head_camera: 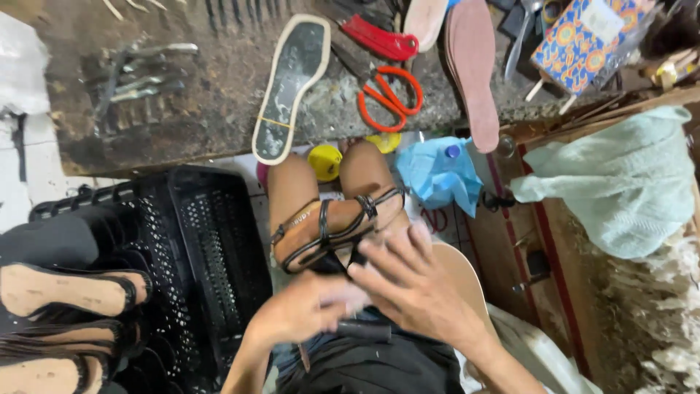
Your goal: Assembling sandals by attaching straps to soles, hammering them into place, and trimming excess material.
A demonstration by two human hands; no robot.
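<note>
Head view: brown strappy sandal (332, 226) lies across person's knees, below near edge of workbench (182, 117). Right hand (412, 284) open, fingers spread, fingertips touching sandal's heel end. Left hand (310, 306) curled just beside it, under sandal; motion blur, grip cannot tell. Black plastic crate (208, 241) at left, holding more sandals (65, 292). On workbench: grey sole (290, 84) overhanging near edge, orange scissors (390, 98), pink insole (474, 69). Pale green cloth (627, 179) at right.
</note>
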